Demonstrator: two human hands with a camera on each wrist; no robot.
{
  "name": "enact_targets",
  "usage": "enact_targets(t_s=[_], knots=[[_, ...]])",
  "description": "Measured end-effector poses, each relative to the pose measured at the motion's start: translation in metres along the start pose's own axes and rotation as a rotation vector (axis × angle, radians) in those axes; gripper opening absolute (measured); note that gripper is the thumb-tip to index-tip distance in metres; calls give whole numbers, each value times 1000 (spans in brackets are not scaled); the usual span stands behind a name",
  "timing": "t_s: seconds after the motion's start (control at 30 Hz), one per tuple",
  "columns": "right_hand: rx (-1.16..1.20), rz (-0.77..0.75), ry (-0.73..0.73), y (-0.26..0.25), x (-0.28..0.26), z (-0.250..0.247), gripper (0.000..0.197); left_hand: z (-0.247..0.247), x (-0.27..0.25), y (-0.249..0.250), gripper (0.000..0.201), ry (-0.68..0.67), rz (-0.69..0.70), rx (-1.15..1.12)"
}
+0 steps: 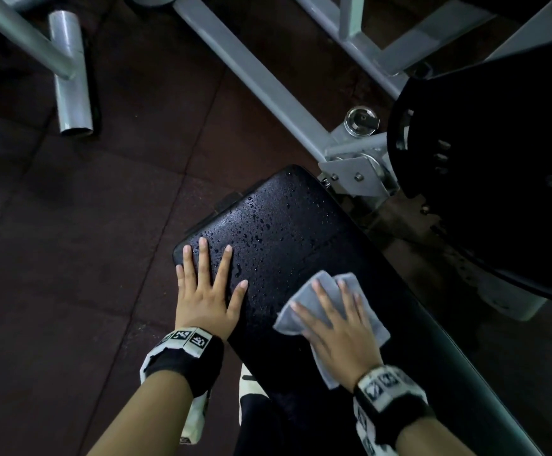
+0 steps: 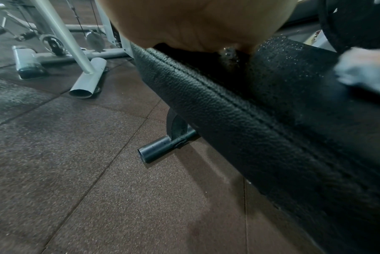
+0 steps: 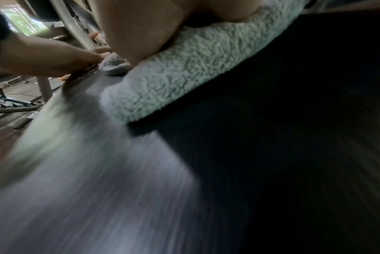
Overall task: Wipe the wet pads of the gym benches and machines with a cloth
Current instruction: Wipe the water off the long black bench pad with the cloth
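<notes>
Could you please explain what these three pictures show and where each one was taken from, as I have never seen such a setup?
There is no machine: a person wears three cameras. The head view looks down on a black bench pad beaded with water drops. The left hand rests flat on its near corner; the right hand presses a grey cloth flat on the pad. The wrist views look along each hand: the left shows the pad's stitched side, the right the fluffy cloth, blurred.

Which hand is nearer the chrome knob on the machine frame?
Right. The right hand presses the cloth below the knob; the left hand lies farther left.
</notes>
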State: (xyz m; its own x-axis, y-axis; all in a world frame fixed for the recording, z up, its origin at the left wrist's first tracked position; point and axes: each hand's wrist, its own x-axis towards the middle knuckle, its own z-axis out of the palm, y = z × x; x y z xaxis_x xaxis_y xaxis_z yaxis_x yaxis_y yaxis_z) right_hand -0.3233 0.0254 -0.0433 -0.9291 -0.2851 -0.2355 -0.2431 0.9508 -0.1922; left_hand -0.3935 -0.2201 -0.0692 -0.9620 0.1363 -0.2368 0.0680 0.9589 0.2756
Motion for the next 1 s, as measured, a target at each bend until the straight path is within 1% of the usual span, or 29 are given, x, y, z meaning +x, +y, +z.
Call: enact_targets(t_s=[0.1,0.17,0.2,0.27,0.33,0.37,0.43,0.53,0.6,0.67,0.8,0.87,0.93,1.0], knots=[[-30,-28,-35,26,41,-14,48,-1,0,0,69,-4,5,2],[-37,-4,-34,50,58,-24,47,-1,0,1,69,-8,3,18],[-22,47,-26,62,60,-29,46,-1,0,1,69,-12,1,22],[61,201,-21,87,52,-32,44,-2,0,1,70,-10,-2,17],[210,341,-32,106,28,-30,45,-2,0,1,70,-10,0,6],[258,363,-13,109,13,-30,47,-3,0,1,71,-14,2,1],[289,365,26,109,-16,-31,51,-3,0,1,72,-17,2,1],[317,399,-6,109,-35,-32,55,-3,1,2,72,-18,1,3],[300,424,3,110,-25,-33,56,-3,1,2,72,-19,-6,-6],[342,439,-14,112,-3,-34,51,-2,0,3,72,-22,-9,-15],[448,371,-39,111,65,-37,49,-3,1,3,73,-21,-16,-15],[461,366,-62,110,86,-35,50,-3,0,3,72,-24,-18,-12],[498,362,-52,111,87,-32,51,-3,0,3,72,-23,-24,2],[522,363,-22,115,67,-34,51,-3,-1,3,71,-27,-27,5]])
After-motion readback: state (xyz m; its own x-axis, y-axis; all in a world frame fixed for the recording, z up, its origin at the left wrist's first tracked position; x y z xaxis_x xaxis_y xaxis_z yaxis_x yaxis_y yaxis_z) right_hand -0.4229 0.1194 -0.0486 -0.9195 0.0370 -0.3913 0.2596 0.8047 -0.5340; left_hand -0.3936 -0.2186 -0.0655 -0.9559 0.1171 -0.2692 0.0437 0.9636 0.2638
